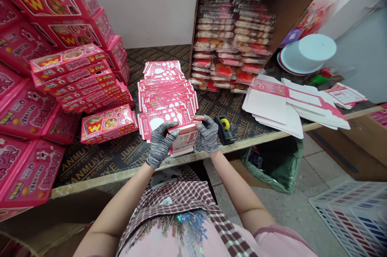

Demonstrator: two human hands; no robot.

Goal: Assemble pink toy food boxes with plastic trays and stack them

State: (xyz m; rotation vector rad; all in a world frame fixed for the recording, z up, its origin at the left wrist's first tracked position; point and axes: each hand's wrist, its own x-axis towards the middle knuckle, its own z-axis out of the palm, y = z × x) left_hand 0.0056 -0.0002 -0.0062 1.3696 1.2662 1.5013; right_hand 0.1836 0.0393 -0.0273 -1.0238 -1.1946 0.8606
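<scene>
Both my hands wear grey knit gloves and grip one pink cardboard box (185, 139) above the table's front edge. My left hand (161, 143) pinches its left side, thumb along the top edge. On the right side, my right hand (208, 133) holds the top corner with bent fingers. Printed text and a pale panel show on the box face turned toward me. Just beyond lies a row of flat pink box blanks (166, 96), overlapping one another. Left of them rests a closed pink box (109, 123) with food pictures. A black tape dispenser (225, 130) stands right of my right hand.
Stacked pink boxes (33, 108) rise on the left. A large carton (196, 15) holds several columns of clear-wrapped packets (229, 43). White-backed card blanks (272, 108) overhang the front edge at right, near white bowls (311, 53). A green-lined bin (287, 172) and white plastic crate (353, 208) stand below.
</scene>
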